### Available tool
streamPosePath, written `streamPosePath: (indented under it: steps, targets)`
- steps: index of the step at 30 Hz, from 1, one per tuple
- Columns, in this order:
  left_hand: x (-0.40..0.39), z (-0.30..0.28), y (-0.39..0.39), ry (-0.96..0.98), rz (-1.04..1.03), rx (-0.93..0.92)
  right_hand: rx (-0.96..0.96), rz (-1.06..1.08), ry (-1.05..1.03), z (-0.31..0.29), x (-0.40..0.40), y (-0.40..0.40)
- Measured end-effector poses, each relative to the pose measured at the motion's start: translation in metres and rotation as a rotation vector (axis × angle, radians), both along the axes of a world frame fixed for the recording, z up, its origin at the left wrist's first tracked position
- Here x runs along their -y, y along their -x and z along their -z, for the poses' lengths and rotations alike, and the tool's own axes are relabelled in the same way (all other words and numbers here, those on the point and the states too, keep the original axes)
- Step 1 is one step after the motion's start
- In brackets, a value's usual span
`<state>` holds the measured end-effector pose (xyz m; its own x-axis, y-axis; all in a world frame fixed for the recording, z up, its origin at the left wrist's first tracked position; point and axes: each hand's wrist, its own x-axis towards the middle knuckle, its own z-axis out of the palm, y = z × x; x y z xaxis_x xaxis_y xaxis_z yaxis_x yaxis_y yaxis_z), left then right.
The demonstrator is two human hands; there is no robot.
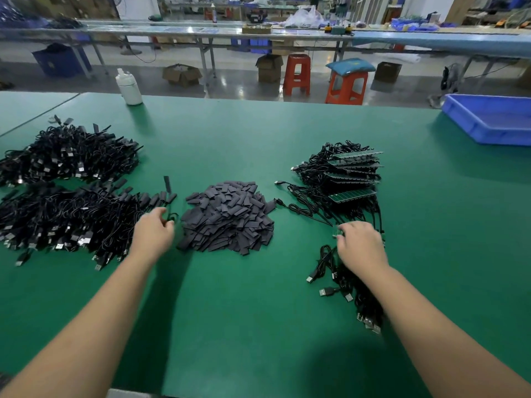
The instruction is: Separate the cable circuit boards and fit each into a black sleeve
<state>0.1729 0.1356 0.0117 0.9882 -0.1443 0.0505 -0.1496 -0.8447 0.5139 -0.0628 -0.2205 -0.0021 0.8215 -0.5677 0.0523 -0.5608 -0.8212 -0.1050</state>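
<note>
A white bottle (129, 87) and a blue tray (488, 119) are standing at the far edge of the green bench (230, 311). One heap of black sleeves (227, 216) is lying between two piles of sleeved cables (69, 196) and the panels of circuit boards (355, 173) (about seven, stacked). The left hand (153, 232) is pinching a cable beside the sleeves; the right hand (360, 245) is curling over a small board strip (336, 232).
</note>
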Motion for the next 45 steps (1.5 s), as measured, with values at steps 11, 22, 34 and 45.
streamPosePath:
  steps: [11, 22, 34, 45]
  targets:
    - [-0.003, 0.032, -0.010, -0.717, 0.173, 0.049, -0.150, 0.044, -0.152, 0.013, 0.025, 0.015]
    - [0.020, 0.016, 0.011, -0.560, 0.206, 0.371, -0.190, 0.216, -0.260, 0.015, 0.042, 0.022]
    - [0.165, 0.005, 0.133, 0.219, 0.663, -0.134, 0.195, 0.066, -0.447, -0.007, 0.019, 0.023]
    - [0.207, -0.007, 0.167, 0.329, 0.539, -0.146, 0.316, -0.141, -0.089, -0.035, -0.009, 0.023]
